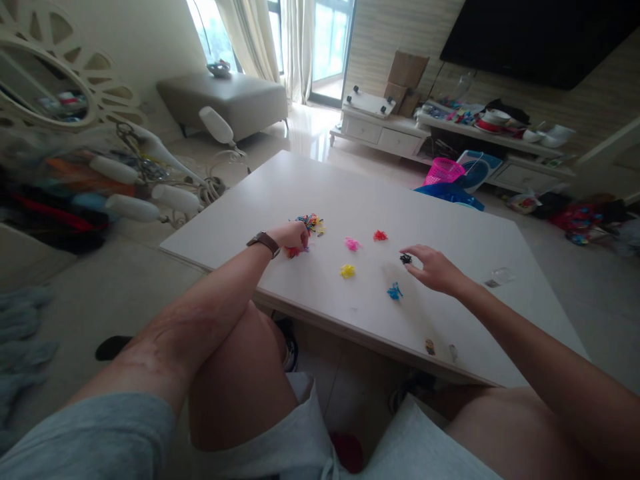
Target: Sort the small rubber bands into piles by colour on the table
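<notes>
My left hand (295, 235), a brown-strapped watch on its wrist, is closed at the table's left side. Its curled fingers hide what they hold, if anything. Just beyond it lies a mixed, many-coloured heap (313, 223) of small thin pieces resembling rubber bands. An orange-red pile (291, 253) shows partly below the fingers. On the right, the thumb and fingers of my right hand (434, 268) close around a small black pile (405, 259) of similar pieces. Between my hands lie pink (353, 245), red (380, 235), yellow (347, 271) and blue (395, 291) piles.
The white table (320, 180) stretches in front of my knees. A clear container (500, 277) lies at its right, with two small items, one brownish (429, 347), near the front edge. A lamp with white shades (175, 198) stands left; a pink basket (444, 171) is behind.
</notes>
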Demonstrator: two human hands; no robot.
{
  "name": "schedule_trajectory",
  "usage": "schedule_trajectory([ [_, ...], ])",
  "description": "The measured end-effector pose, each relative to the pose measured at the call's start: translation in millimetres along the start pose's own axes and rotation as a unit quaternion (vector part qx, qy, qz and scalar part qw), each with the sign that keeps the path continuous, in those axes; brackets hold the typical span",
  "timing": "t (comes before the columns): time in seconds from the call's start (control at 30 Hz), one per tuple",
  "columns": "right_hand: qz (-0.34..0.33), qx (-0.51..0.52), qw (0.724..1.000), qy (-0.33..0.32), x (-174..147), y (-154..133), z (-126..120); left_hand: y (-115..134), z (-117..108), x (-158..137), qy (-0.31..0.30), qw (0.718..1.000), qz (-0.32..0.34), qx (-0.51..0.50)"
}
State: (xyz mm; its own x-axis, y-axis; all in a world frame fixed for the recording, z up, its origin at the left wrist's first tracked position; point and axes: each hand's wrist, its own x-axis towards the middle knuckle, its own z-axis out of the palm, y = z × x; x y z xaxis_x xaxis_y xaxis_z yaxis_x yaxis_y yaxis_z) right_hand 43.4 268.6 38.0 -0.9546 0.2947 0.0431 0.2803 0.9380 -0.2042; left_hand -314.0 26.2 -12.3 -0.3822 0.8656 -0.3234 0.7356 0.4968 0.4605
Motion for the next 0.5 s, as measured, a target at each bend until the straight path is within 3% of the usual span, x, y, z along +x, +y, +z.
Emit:
schedule_trajectory([
  [0.2, -0.008, 0.066, 0.997, 0.030, -36.5, 10.0, 4.7, 7.8, -8.2, -11.6, -0.007, 0.999, -0.040, -0.027],
  [0.5, -0.037, 0.104, 0.994, 0.017, -46.1, 1.7, -16.8, 4.6, -16.3, -15.6, 0.034, 0.996, -0.035, -0.068],
])
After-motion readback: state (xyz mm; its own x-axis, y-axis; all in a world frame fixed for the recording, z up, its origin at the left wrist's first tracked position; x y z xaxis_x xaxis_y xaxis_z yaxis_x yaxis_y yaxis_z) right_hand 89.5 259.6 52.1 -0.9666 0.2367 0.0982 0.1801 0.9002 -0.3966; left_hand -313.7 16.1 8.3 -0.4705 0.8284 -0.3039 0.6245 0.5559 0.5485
